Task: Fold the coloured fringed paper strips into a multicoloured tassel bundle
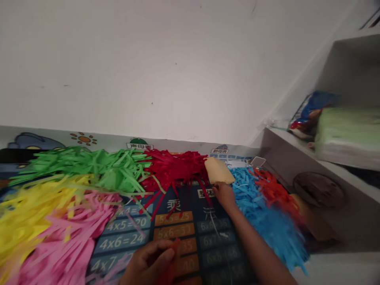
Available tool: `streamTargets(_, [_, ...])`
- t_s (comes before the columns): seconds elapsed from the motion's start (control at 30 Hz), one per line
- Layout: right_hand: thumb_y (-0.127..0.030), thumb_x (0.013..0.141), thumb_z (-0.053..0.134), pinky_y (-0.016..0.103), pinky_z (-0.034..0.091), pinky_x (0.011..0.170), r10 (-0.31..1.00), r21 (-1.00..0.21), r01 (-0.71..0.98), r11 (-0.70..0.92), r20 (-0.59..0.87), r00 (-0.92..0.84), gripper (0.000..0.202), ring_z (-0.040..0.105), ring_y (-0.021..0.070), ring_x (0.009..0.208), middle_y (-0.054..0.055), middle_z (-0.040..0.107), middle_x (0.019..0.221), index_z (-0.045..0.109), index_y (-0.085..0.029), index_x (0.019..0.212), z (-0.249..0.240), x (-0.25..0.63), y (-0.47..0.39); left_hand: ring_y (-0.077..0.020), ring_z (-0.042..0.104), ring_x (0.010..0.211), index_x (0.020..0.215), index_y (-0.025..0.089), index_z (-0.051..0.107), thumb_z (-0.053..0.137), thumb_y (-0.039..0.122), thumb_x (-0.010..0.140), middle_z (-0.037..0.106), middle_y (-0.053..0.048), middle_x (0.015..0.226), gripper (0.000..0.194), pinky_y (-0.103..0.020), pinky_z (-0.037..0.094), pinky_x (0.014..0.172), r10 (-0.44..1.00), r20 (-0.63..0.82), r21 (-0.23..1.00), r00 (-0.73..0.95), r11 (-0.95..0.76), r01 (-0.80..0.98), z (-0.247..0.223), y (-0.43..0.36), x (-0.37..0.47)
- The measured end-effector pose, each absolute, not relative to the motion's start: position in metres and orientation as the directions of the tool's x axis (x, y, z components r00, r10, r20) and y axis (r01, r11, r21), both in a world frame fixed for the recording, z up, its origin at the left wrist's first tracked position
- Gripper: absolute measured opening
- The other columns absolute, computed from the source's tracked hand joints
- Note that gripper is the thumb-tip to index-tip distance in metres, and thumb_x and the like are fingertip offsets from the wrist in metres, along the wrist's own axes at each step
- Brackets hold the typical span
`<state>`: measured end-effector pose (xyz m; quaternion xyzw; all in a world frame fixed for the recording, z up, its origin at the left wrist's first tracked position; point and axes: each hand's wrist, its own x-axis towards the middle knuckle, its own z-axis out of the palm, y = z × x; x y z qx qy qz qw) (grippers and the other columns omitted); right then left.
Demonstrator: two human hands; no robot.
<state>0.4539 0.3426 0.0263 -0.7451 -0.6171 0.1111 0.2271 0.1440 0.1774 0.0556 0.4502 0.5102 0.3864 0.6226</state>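
My left hand [150, 261] is closed at the bottom centre, thumb against the curled forefinger, pinching a blurred red paper strip [170, 263]. Farther out, my right hand [223, 194] has its fingers bent in at the lower edge of a pale yellow sheet of paper [219, 171], which they appear to grip. That sheet lies between a dark red pile of paper strips [178, 166] and a blue pile of paper strips [252, 202]. Beneath both hands is a dark mat [181, 194] printed with multiplication sums.
Green paper strips [115, 170], yellow strips [35, 206] and pink strips [68, 233] cover the left side. Orange-red strips [276, 188] lie beside a grey shelf unit [285, 154] at the right. A pale green package [350, 134] sits on it. A white wall [166, 71] rises behind.
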Motion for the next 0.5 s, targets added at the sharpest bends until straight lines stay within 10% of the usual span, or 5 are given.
streamTargets(0.2, [-0.014, 0.086, 0.057, 0.030, 0.043, 0.075, 0.982, -0.434, 0.896, -0.094, 0.106, 0.154, 0.011, 0.064, 0.0228, 0.090, 0.012, 0.070, 0.092, 0.068, -0.015, 0.085, 0.019, 0.465, 0.333, -0.0152, 0.061, 0.064, 0.072, 0.015, 0.074, 0.083, 0.048, 0.055, 0.070, -0.003, 0.067, 0.038, -0.022, 0.045, 0.063, 0.902, -0.417, 0.845, 0.110, 0.429, -0.319, 0.077, 0.179, 0.156])
streamTargets(0.5, [-0.029, 0.092, 0.060, 0.034, 0.054, 0.076, 0.987, -0.564, 0.821, -0.082, 0.066, 0.144, 0.016, 0.065, 0.0152, 0.079, 0.003, 0.068, 0.090, 0.065, -0.014, 0.095, 0.036, 0.475, 0.337, -0.0127, 0.054, 0.060, 0.085, 0.017, 0.077, 0.077, 0.048, 0.065, 0.064, 0.001, 0.064, 0.037, -0.021, 0.041, 0.059, 0.939, -0.321, 0.937, 0.126, 0.334, -0.105, 0.064, 0.175, 0.139])
